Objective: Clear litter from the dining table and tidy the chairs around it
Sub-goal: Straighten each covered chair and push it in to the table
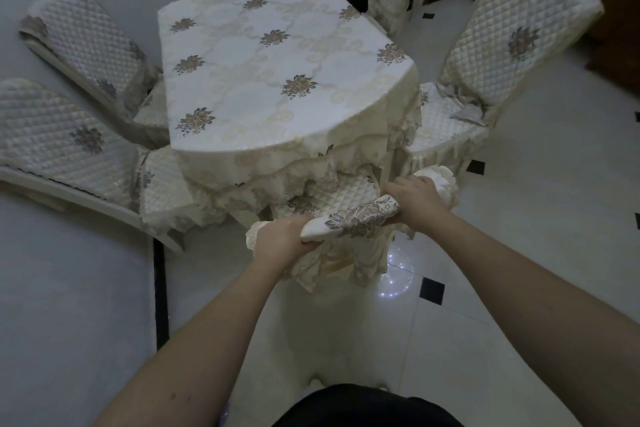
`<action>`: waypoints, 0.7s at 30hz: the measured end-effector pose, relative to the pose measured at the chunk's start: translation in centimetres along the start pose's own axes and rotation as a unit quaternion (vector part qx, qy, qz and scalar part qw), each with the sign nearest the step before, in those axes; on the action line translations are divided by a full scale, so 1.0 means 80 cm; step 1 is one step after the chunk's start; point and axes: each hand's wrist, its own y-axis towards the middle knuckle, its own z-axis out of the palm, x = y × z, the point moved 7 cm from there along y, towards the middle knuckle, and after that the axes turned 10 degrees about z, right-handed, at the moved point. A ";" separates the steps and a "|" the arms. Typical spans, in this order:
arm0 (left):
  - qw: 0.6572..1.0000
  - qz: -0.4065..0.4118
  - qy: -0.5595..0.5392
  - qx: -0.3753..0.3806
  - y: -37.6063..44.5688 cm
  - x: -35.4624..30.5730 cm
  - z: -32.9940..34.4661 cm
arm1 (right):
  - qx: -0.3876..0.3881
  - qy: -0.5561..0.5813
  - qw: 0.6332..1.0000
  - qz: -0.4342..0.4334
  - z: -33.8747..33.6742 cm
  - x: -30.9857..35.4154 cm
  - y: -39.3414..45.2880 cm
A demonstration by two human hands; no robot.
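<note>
Left hand (pixel 280 236) and right hand (pixel 415 199) grip the cream quilted-cover chair (pixel 349 218) at the table's (pixel 277 62) near edge; probably rigid under slippery padding.

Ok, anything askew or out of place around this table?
Yes. The right-hand chair stands angled away from the table, and the cover on its seat is rumpled. Both hands, left and right, grip the near chair's backrest. No litter shows on the tablecloth.

Dim, soft, fisheye-warped edges; floor (pixel 394 274) glare.
</note>
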 end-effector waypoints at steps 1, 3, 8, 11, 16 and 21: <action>1.000 -0.001 0.000 -0.003 0.000 -0.001 0.001 | 0.001 -0.003 1.000 -0.003 -0.002 -0.001 0.000; 1.000 -0.011 0.002 -0.003 0.000 -0.002 0.005 | 0.003 -0.009 1.000 -0.011 -0.004 -0.003 0.000; 1.000 -0.020 0.001 0.006 0.007 -0.014 0.010 | 0.009 -0.020 1.000 -0.009 -0.011 -0.013 0.009; 1.000 -0.021 0.000 0.009 0.013 -0.020 0.009 | 0.005 -0.029 1.000 -0.004 -0.014 -0.018 0.013; 1.000 0.000 -0.011 0.001 0.014 -0.016 0.013 | -0.009 -0.027 1.000 -0.003 -0.012 -0.021 0.015; 0.999 0.019 -0.028 -0.010 0.018 -0.013 0.011 | -0.018 -0.018 1.000 0.007 -0.015 -0.021 0.014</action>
